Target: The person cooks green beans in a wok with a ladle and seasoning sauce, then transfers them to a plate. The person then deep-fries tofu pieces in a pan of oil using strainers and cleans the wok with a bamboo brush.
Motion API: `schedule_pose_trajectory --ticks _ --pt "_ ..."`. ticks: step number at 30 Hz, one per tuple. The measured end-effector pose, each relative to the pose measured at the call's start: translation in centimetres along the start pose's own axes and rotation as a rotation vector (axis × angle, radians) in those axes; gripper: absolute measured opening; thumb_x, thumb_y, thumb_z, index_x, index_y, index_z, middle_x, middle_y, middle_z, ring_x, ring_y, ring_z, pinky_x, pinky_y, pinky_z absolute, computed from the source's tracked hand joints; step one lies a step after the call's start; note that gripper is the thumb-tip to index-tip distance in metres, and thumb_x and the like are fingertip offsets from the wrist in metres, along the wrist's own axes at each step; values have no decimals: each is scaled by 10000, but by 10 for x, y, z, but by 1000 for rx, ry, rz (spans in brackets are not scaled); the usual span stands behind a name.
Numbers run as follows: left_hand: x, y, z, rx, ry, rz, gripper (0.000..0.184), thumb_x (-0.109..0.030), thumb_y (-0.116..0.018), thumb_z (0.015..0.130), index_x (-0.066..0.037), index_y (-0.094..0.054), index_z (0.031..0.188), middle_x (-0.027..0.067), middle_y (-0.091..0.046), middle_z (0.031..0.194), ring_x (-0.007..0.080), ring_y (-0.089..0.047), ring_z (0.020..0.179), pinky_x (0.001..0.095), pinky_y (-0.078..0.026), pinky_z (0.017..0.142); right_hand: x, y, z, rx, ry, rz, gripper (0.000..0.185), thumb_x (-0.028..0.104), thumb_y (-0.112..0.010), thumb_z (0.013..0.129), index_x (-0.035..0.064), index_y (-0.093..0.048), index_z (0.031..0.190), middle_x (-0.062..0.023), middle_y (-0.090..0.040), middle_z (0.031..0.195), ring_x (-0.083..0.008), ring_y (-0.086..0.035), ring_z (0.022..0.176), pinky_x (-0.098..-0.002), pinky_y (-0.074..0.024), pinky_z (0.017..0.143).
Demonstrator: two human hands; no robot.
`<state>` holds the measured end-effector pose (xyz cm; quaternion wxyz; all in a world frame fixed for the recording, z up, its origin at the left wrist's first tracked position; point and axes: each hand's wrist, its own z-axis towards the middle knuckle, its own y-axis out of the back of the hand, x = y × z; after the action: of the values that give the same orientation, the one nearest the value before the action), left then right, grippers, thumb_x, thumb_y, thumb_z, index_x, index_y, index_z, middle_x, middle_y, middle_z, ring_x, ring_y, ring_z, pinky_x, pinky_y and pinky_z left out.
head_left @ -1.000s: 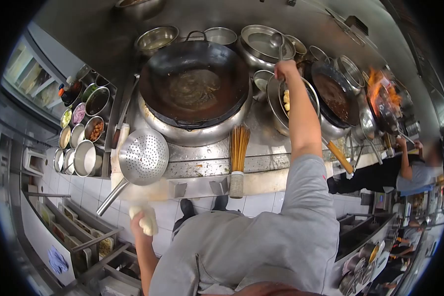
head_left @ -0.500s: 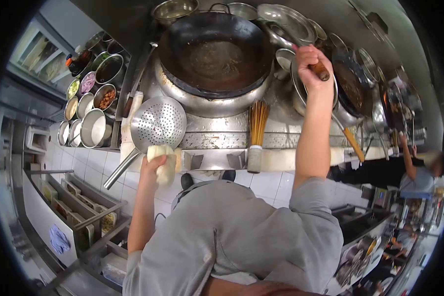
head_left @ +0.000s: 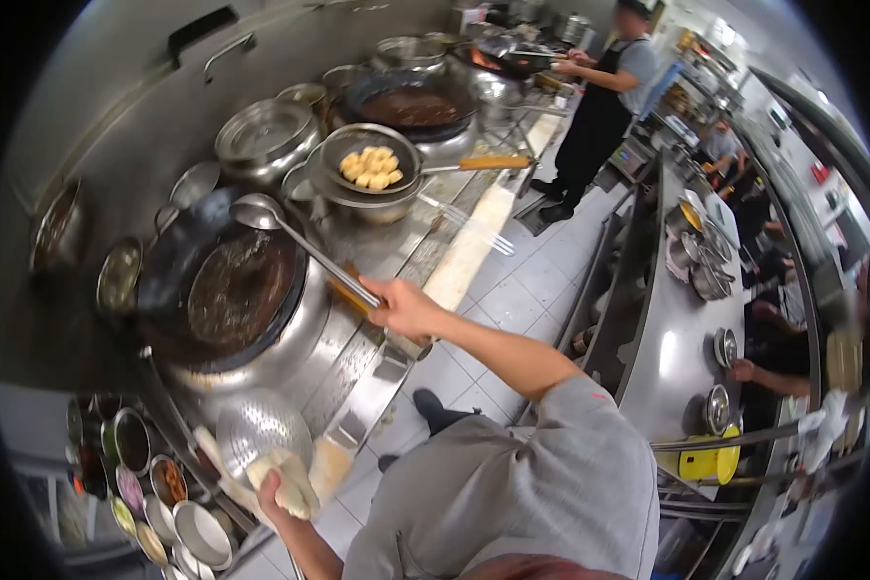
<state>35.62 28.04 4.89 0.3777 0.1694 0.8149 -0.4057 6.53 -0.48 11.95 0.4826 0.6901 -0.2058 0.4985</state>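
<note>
My right hand (head_left: 404,307) is closed around the long handle of a metal ladle (head_left: 257,211). The ladle's bowl hangs over the far right rim of a large dark wok (head_left: 159,290), which has a wet, oily-looking bottom. In my left hand (head_left: 273,495) a bunched off-white cloth (head_left: 295,480) is gripped. A perforated metal skimmer (head_left: 261,430) lies just beyond the cloth, on the stove's near left edge. Beyond the ladle, a strainer (head_left: 336,145) holding pale golden cubes (head_left: 370,168) rests on a metal pot (head_left: 387,211).
Several ingredient bowls (head_left: 203,536) stand at lower left. A second wok (head_left: 411,101) sits farther along the stove, where a co-worker (head_left: 619,97) in a black apron stands. A steel counter (head_left: 672,338) runs along the right.
My view has swung to the right along the stove. My right hand has come down and nearer, keeping its hold, and the ladle now reaches over the wok. My left hand still grips the cloth.
</note>
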Motion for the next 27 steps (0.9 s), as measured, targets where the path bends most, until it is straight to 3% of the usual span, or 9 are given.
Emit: schedule_pose_trajectory --ticks 3,8,12,15,17,18,22,25,27 --pt "-2 4 16 30 -22 45 546 -303 -717 785 48 -565 1175 144 -635 1051 286 -639 959 391 -521 862 -24 19 -41 -64 31 -193 706 153 -628 827 83 -370 1480 -178 -611 656 -285 -622 576 -384 -498 618" --pt "1 -31 27 44 -48 11 520 -329 -687 810 5 -575 1192 130 -646 1021 270 -644 929 371 -520 838 -77 34 -100 -107 33 -235 703 151 -598 846 75 -333 1493 -183 -628 693 -358 -626 608 -412 -506 618" --pt "8 -74 39 102 63 -19 471 -341 -664 838 -6 -575 1157 113 -643 1036 251 -636 957 366 -515 861 -141 34 -119 -153 66 -350 664 116 -567 846 87 -357 1475 -199 -652 767 -385 -643 667 -466 -522 633" --pt "19 -91 67 156 77 -42 421 -364 -629 880 -30 -585 1132 94 -648 1023 227 -636 962 354 -510 870 -181 42 -122 -142 56 -582 673 100 -582 843 69 -354 1476 -174 -630 775 -353 -629 593 -449 -532 617" --pt "22 -113 77 128 18 -49 370 -367 -581 927 -56 -604 1127 78 -663 999 208 -646 947 340 -506 866 -189 48 -125 -129 -1 -634 602 144 -596 855 52 -420 1423 -169 -623 761 -347 -630 655 -443 -533 630" --pt "25 -125 80 -49 -6 -70 314 -392 -579 936 -105 -623 1057 42 -668 886 183 -662 795 329 -535 695 -193 50 -127 -122 -34 -658 569 166 -603 862 43 -453 1397 -167 -620 754 -345 -631 686 -440 -533 637" --pt "23 -112 111 139 81 -5 292 -430 -587 936 -149 -619 1007 -12 -655 850 114 -641 718 293 -491 504 -196 32 -99 -282 59 -653 398 282 -572 911 29 -542 1218 -237 -596 972 -406 -610 913 -492 -522 718" --pt "31 -139 114 -8 98 -9 298 -445 -603 922 -162 -638 1008 -26 -663 828 98 -608 617 251 -426 434 -186 -12 -48 -29 92 -531 477 395 -587 907 11 -555 1188 -273 -585 1015 -421 -598 966 -496 -522 763" --pt "37 -141 115 118 146 25 334 -420 -606 929 -118 -619 1070 2 -668 899 125 -645 743 263 -505 577 -126 -16 -53 0 -27 -417 606 424 -648 864 17 -490 1284 -288 -595 1036 -449 -605 978 -495 -521 787"
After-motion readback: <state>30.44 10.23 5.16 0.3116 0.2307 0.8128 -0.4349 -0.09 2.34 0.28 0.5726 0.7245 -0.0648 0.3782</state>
